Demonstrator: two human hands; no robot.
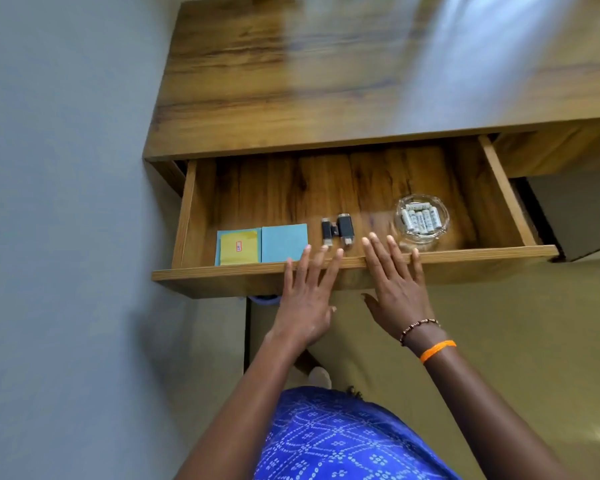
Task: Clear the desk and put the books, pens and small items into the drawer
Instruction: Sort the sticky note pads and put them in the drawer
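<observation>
— Fingers (388, 252) of both hands look straight and spread, holding nothing, laid over the drawer's (482, 252) front edge.

— And the items?

— Notes (262, 244), adapters (336, 228) and a dish of batteries (421, 220) lie inside. The counter (326, 81) shows bare. I'd judge only closing remains.

The wooden drawer (361, 263) is pulled open under the counter (291, 81). Inside, along the front, a yellow pad (239, 247) and a blue pad (284, 241) are laid touching at left, two black USB sticks (338, 230) mid-drawer, and a glass dish (422, 220) of white batteries (420, 220) at right.
</observation>
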